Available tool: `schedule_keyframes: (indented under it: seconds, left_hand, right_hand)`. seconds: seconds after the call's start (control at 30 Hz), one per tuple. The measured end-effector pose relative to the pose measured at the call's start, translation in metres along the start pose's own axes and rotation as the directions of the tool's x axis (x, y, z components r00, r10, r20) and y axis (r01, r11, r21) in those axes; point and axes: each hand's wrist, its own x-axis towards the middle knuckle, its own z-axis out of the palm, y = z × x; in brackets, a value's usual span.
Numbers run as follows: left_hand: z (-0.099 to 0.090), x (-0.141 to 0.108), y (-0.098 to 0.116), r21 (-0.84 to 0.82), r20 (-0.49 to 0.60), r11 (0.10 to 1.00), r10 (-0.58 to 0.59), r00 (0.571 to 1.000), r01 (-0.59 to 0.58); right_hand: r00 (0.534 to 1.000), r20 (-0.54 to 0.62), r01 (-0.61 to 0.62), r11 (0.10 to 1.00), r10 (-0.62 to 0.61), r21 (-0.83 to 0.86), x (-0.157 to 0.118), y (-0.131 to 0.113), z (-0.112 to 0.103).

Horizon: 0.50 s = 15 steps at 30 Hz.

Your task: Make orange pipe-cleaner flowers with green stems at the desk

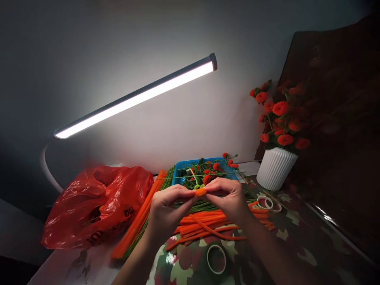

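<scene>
A small orange pipe-cleaner flower (200, 192) with light green at its back and a pale green stem sits between my two hands. My left hand (170, 202) pinches its left side between thumb and fingertips. From the other side, the thumb and fingers of my right hand (228, 196) pinch the flower too. Under and behind the hands lie many loose orange pipe cleaners (204, 227). Just beyond is a blue basket (179, 168) holding red-orange flowers with green stems and leaves.
A red plastic bag (101, 206) lies left, beside a bundle of orange and green pipe cleaners (139, 215). Tape rolls (216, 259) rest on the camouflage-patterned tablecloth (185, 263). A ribbed white vase (276, 168) with red flowers stands right. A lit bar lamp (139, 101) hangs above.
</scene>
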Motion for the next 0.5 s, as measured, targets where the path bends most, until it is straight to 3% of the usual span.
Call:
schedule_keyframes:
  seconds: [0.3,0.5]
  left_hand:
    - [0.010,-0.007,-0.016,0.162,-0.096,0.985,0.082,0.992,-0.065]
    - [0.011,-0.007,-0.017,0.284,-0.042,0.953,0.120,0.992,-0.103]
  right_hand:
    - [0.991,-0.128,0.011,0.994,-0.025,-0.110,-0.006,0.004,0.013]
    - [0.995,-0.100,-0.015,0.995,0.006,-0.095,-0.008,0.011,0.012]
